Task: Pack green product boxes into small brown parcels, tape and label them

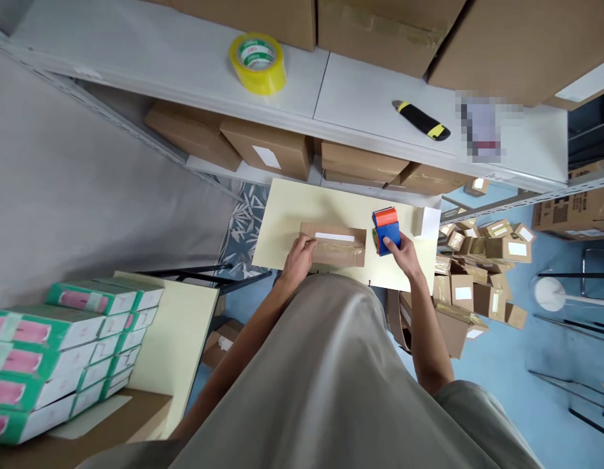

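Note:
A small brown cardboard box [338, 255] with a white label lies on the pale yellow table [277, 215] in front of me. Shiny tape runs along its top below the label. My left hand [298, 259] is at the box's left end, fingers pinched together at its edge; whether anything is between them is too small to make out. Right of the box, my right hand [402, 253] grips a blue and orange tape dispenser [387, 233], thumb on its blue side. The dispenser is apart from the box. A white block or small box [427, 223] stands beyond it at the table's right end.
A shelf ahead carries a yellow tape roll [263, 73], a utility knife [422, 121] and large cartons [380, 32]. Green-and-white boxes [77, 326] are stacked on a side table at left. Many small cartons [478, 260] lie piled on the blue floor at right.

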`<state>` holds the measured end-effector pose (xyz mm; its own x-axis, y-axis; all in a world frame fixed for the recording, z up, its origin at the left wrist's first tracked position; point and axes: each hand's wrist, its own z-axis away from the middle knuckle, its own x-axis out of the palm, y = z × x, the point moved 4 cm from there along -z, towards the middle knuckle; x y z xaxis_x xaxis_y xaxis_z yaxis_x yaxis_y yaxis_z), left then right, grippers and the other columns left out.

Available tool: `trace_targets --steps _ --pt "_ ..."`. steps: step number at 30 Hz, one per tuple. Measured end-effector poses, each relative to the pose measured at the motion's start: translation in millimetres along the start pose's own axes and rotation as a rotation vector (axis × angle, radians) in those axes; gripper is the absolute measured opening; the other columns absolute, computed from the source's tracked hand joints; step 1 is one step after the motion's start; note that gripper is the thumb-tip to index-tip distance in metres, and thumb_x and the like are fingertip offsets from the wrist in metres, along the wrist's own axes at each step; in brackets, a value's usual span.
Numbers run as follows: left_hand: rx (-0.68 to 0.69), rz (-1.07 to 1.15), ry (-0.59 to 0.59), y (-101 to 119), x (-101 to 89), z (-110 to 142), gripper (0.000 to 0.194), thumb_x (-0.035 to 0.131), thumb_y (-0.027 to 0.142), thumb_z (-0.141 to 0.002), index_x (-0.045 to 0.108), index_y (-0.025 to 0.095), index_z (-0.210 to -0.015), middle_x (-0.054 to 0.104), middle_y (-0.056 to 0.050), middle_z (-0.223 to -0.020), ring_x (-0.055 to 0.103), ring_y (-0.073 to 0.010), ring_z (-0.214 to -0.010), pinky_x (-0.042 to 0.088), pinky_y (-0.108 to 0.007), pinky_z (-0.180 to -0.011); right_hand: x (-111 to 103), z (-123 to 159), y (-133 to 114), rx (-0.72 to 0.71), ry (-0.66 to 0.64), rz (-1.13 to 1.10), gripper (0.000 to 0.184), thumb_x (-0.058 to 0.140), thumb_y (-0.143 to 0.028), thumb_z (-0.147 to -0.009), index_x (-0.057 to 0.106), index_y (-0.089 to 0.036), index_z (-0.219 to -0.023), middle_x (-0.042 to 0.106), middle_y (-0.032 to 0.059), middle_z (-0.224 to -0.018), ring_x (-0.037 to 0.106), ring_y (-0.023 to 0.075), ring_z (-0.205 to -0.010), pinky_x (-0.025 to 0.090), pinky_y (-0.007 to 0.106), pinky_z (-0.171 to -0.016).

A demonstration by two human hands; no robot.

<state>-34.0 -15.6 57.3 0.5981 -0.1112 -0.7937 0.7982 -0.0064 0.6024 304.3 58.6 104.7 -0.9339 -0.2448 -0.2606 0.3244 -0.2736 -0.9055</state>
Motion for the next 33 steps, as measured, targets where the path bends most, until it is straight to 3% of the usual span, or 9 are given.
trace_targets --steps 3,5,7,9,13,16,19,26,33 --pt "0.005 0.082 0.052 0.0 4.3 0.6 0.053 0.047 0.000 -0.098 0.079 0.019 -0.135 0.072 -0.014 -0.133 0.066 -0.0300 -0.127 0.055 -0.047 -0.121 38.3 -9.6 -44.9 -0.028 -0.305 -0.041 0.074 0.077 -0.094 -0.083 0.065 -0.022 -0.095 0.076 0.0055 -0.078 0.071 0.0235 -0.066 0.061 0.037 -0.066" --pt "-0.015 0.166 0.078 -2.8 3.3 -0.1 0.043 0.052 0.005 -0.098 0.081 0.018 -0.128 0.074 -0.015 -0.129 0.067 -0.0303 -0.124 0.055 -0.048 -0.120 67.1 -18.8 -59.5 -0.022 -0.503 -0.003 0.074 0.082 -0.092 -0.078 0.067 -0.022 -0.093 0.075 0.0034 -0.076 0.070 0.0226 -0.065 0.059 0.035 -0.063" --pt "-0.086 0.309 0.094 -8.1 1.9 -1.8 0.029 0.056 0.014 -0.102 0.081 0.018 -0.117 0.076 -0.014 -0.122 0.070 -0.0292 -0.119 0.056 -0.047 -0.116 90.0 -29.5 -63.3 -0.027 -0.619 0.071 0.072 0.087 -0.089 -0.073 0.067 -0.022 -0.089 0.074 0.0019 -0.075 0.069 0.0222 -0.067 0.058 0.033 -0.062" --pt "-0.219 0.543 0.099 -14.3 3.0 -3.4 0.022 0.060 0.031 -0.107 0.078 0.019 -0.104 0.078 -0.012 -0.109 0.073 -0.0274 -0.108 0.059 -0.045 -0.110 104.6 -39.7 -60.9 -0.038 -0.668 0.141 0.071 0.087 -0.088 -0.073 0.065 -0.023 -0.085 0.072 0.0011 -0.074 0.068 0.0216 -0.068 0.055 0.032 -0.061" --pt "-0.519 1.087 0.133 -16.3 9.7 -3.0 0.061 0.065 0.080 -0.100 0.070 0.019 -0.094 0.077 -0.010 -0.090 0.076 -0.0256 -0.093 0.063 -0.039 -0.094 114.6 -51.2 -54.9 -0.105 -0.714 0.266 0.070 0.083 -0.089 -0.076 0.062 -0.022 -0.080 0.065 -0.0011 -0.071 0.061 0.0179 -0.067 0.047 0.029 -0.060" --pt "-0.565 1.280 0.186 -7.6 7.4 -3.2 0.071 0.071 0.090 -0.089 0.069 0.020 -0.093 0.076 -0.009 -0.091 0.076 -0.0242 -0.093 0.062 -0.034 -0.085 115.6 -52.6 -52.8 -0.133 -0.744 0.322 0.071 0.081 -0.090 -0.077 0.064 -0.021 -0.081 0.060 -0.0023 -0.071 0.054 0.0153 -0.067 0.043 0.028 -0.062" --pt "-0.554 1.309 0.231 -2.1 1.2 -4.2 0.066 0.076 0.086 -0.087 0.068 0.021 -0.090 0.075 -0.006 -0.090 0.074 -0.0213 -0.090 0.059 -0.030 -0.078 115.1 -51.9 -50.8 -0.136 -0.749 0.354 0.072 0.078 -0.091 -0.079 0.065 -0.020 -0.083 0.059 -0.0022 -0.073 0.052 0.0154 -0.069 0.042 0.029 -0.064" --pt "-0.584 1.162 0.270 -4.3 -8.6 -9.0 0.041 0.088 0.056 -0.079 0.074 0.019 -0.090 0.074 -0.003 -0.087 0.065 -0.0154 -0.078 0.050 -0.025 -0.068 110.7 -50.7 -47.9 -0.140 -0.741 0.419 0.072 0.074 -0.092 -0.081 0.068 -0.020 -0.086 0.060 -0.0004 -0.077 0.052 0.0172 -0.073 0.042 0.030 -0.067" --pt "-0.480 0.956 0.242 -10.3 -27.7 -7.1 0.037 0.086 0.056 -0.083 0.077 0.020 -0.087 0.071 -0.001 -0.072 0.061 -0.0158 -0.066 0.049 -0.028 -0.064 110.2 -52.2 -50.3 -0.137 -0.736 0.420 0.072 0.075 -0.092 -0.082 0.069 -0.020 -0.087 0.061 0.0000 -0.077 0.053 0.0178 -0.072 0.042 0.030 -0.066"
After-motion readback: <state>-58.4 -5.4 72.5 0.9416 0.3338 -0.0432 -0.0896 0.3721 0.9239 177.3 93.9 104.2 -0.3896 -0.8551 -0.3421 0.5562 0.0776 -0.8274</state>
